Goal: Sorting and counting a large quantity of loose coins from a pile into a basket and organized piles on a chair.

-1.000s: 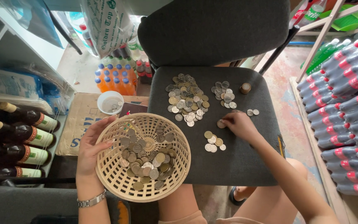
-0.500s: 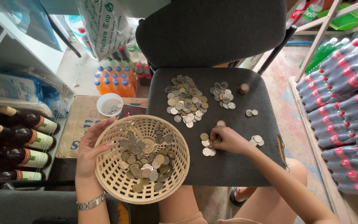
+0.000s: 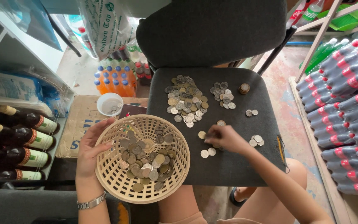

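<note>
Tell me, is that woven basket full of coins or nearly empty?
Partly full. Coins cover the bottom of the woven basket, while its side walls show bare up to the rim.

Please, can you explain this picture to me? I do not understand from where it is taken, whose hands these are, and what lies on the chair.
The picture comes from a camera worn on a person's head, looking down at that person's own two bare hands. There is no machine here. The left hand holds the rim of a woven basket with many coins inside. The right hand rests on the dark chair seat, its fingers on a few loose coins. Further back on the seat lie a big pile of coins, a smaller pile and one short stack. Beside the chair stand bottles on shelves and a small white cup on a cardboard box.
</note>
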